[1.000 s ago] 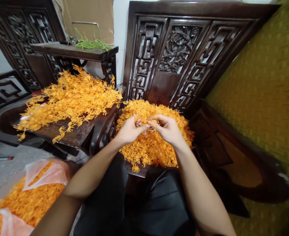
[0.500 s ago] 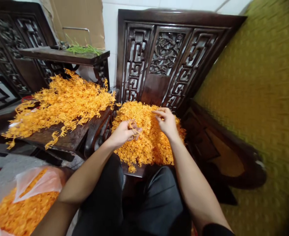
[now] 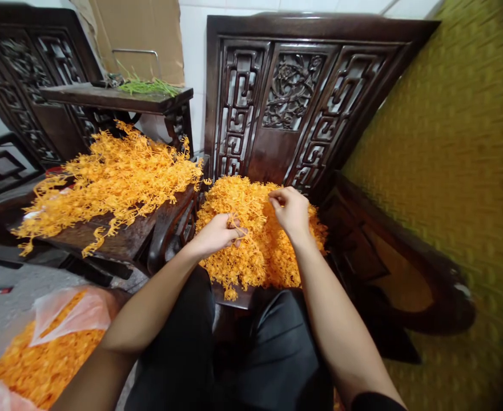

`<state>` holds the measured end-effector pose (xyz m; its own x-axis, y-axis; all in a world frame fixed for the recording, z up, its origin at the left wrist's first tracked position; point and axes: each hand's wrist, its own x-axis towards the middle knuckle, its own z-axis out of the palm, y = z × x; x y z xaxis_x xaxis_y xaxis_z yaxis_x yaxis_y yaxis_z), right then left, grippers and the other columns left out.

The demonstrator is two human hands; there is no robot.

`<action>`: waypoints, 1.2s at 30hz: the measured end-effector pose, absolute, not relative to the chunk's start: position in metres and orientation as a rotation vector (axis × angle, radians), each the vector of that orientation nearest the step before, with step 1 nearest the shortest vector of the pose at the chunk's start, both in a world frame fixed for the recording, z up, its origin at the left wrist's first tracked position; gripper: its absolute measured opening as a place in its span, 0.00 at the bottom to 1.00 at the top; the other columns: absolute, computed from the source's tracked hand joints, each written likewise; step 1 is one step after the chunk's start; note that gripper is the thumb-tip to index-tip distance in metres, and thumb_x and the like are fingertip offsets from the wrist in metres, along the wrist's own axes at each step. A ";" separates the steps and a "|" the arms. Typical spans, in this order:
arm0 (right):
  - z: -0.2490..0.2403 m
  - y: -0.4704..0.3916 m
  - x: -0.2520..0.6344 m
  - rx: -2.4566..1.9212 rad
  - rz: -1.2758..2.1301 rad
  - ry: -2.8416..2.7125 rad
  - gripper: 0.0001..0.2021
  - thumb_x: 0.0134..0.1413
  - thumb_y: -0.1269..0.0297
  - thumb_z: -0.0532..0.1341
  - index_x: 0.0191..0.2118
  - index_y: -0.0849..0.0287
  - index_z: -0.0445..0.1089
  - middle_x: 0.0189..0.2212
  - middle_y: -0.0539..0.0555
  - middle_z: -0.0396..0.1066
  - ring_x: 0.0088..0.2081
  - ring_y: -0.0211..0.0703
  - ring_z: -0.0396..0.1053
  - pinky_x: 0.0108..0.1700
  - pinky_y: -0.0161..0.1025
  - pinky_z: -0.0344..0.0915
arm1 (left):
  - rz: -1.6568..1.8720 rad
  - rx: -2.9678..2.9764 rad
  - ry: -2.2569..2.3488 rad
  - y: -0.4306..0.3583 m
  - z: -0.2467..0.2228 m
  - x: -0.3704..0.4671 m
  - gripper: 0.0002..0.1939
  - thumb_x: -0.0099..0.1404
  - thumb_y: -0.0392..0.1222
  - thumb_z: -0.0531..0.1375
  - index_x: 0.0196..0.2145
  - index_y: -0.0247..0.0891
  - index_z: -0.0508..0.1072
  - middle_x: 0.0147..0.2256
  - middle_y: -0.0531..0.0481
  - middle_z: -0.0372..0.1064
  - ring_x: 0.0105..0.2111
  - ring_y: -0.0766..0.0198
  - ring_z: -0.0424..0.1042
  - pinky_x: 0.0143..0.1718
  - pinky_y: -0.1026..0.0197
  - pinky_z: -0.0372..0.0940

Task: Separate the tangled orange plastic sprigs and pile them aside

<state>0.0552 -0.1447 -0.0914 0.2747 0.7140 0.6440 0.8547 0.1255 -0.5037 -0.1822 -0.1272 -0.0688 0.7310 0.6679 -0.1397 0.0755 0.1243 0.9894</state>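
Observation:
My left hand (image 3: pixel 222 233) is closed on a thin orange strand (image 3: pixel 239 229), a bit of which sticks out past the thumb and fingers. To its right, my right hand (image 3: pixel 292 210) has its thumb and index finger pinched together; whatever lies between the fingertips is too small to make out. Both hands hover over a thick heap of orange stringy pieces (image 3: pixel 255 262) on the dark wooden chair seat (image 3: pixel 240 298) in front of my knees. The hands are apart from each other.
Another orange pile (image 3: pixel 127 177) covers a dark wooden surface at the left. Behind it, green stems (image 3: pixel 148 85) lie on a small table (image 3: pixel 114 98). A plastic bag (image 3: pixel 73 319) of orange pieces stands at lower left. A carved chair back (image 3: pixel 272 154) rises behind the heap.
The fingers of my right hand have drawn together into a pinch, where they were spread before. My left hand keeps its grip with slightly shifted fingers. The view has moved slightly.

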 end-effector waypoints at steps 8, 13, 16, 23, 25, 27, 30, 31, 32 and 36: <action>-0.081 -0.155 0.046 -1.419 0.052 -1.461 0.16 0.61 0.54 0.63 0.50 0.54 0.78 0.54 0.60 0.72 0.57 0.54 0.69 0.60 0.56 0.64 | 0.414 1.358 0.579 -0.124 -0.071 -0.188 0.21 0.56 0.45 0.69 0.30 0.40 0.56 0.22 0.59 0.60 0.18 0.75 0.58 0.18 0.68 0.42; -0.067 -0.171 0.022 -1.235 0.688 -1.349 0.20 0.56 0.46 0.67 0.47 0.55 0.78 0.39 0.55 0.80 0.41 0.46 0.76 0.47 0.46 0.72 | 0.339 1.401 0.552 -0.126 -0.070 -0.189 0.19 0.58 0.44 0.67 0.30 0.40 0.57 0.21 0.58 0.61 0.17 0.75 0.56 0.20 0.67 0.42; -0.069 -0.163 0.011 -1.247 0.716 -1.080 0.17 0.43 0.49 0.75 0.29 0.58 0.76 0.25 0.51 0.75 0.28 0.40 0.72 0.34 0.40 0.70 | 0.314 1.541 0.593 -0.126 -0.071 -0.188 0.12 0.60 0.42 0.63 0.29 0.38 0.61 0.20 0.57 0.62 0.18 0.73 0.58 0.21 0.66 0.47; -0.070 -0.145 0.023 -1.087 0.723 -0.549 0.13 0.40 0.63 0.73 0.29 0.57 0.70 0.25 0.49 0.74 0.27 0.41 0.75 0.29 0.40 0.74 | 0.233 1.740 0.667 -0.127 -0.069 -0.191 0.08 0.58 0.41 0.60 0.27 0.39 0.63 0.19 0.57 0.64 0.18 0.70 0.58 0.23 0.64 0.50; -0.070 -0.151 0.035 -1.073 0.572 -0.540 0.13 0.42 0.61 0.73 0.31 0.56 0.70 0.26 0.48 0.75 0.27 0.40 0.75 0.29 0.39 0.76 | 0.176 1.824 0.698 -0.127 -0.070 -0.194 0.06 0.58 0.40 0.59 0.26 0.38 0.64 0.19 0.55 0.65 0.19 0.69 0.61 0.23 0.64 0.52; -0.069 -0.163 0.042 -1.078 0.483 -0.628 0.13 0.44 0.58 0.74 0.33 0.57 0.74 0.28 0.50 0.76 0.27 0.40 0.76 0.31 0.39 0.77 | 0.137 1.917 0.729 -0.126 -0.072 -0.195 0.07 0.58 0.40 0.58 0.24 0.38 0.65 0.19 0.54 0.66 0.19 0.68 0.62 0.23 0.63 0.53; -0.064 -0.184 0.039 -1.062 0.562 -0.849 0.15 0.48 0.54 0.73 0.37 0.59 0.79 0.33 0.54 0.79 0.31 0.42 0.77 0.33 0.41 0.78 | 0.140 1.984 0.736 -0.123 -0.075 -0.194 0.09 0.59 0.41 0.58 0.23 0.38 0.64 0.19 0.53 0.67 0.19 0.67 0.63 0.23 0.63 0.53; -0.062 -0.189 0.036 -1.044 0.617 -0.900 0.16 0.49 0.54 0.74 0.39 0.59 0.80 0.34 0.55 0.79 0.32 0.43 0.78 0.34 0.41 0.78 | 0.149 1.981 0.740 -0.122 -0.077 -0.193 0.09 0.59 0.41 0.58 0.23 0.38 0.64 0.19 0.53 0.67 0.20 0.67 0.63 0.24 0.63 0.53; -0.060 -0.193 0.033 -1.021 0.666 -0.931 0.16 0.49 0.55 0.74 0.40 0.59 0.80 0.35 0.55 0.79 0.33 0.43 0.78 0.34 0.41 0.78 | 0.161 1.971 0.751 -0.120 -0.077 -0.193 0.09 0.59 0.41 0.58 0.24 0.38 0.64 0.20 0.53 0.67 0.20 0.67 0.64 0.24 0.63 0.54; -0.055 -0.199 0.027 -0.979 0.780 -0.983 0.17 0.47 0.59 0.76 0.43 0.56 0.79 0.33 0.54 0.80 0.30 0.42 0.78 0.37 0.44 0.79 | 0.178 1.977 0.789 -0.118 -0.077 -0.193 0.08 0.60 0.40 0.58 0.25 0.38 0.66 0.20 0.53 0.68 0.21 0.67 0.65 0.25 0.63 0.54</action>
<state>0.0273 -0.1994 -0.0545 0.3654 0.8777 0.3100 -0.1024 0.3689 -0.9238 -0.1927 -0.1184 -0.0771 0.7797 0.5955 -0.1936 0.4546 -0.3257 0.8290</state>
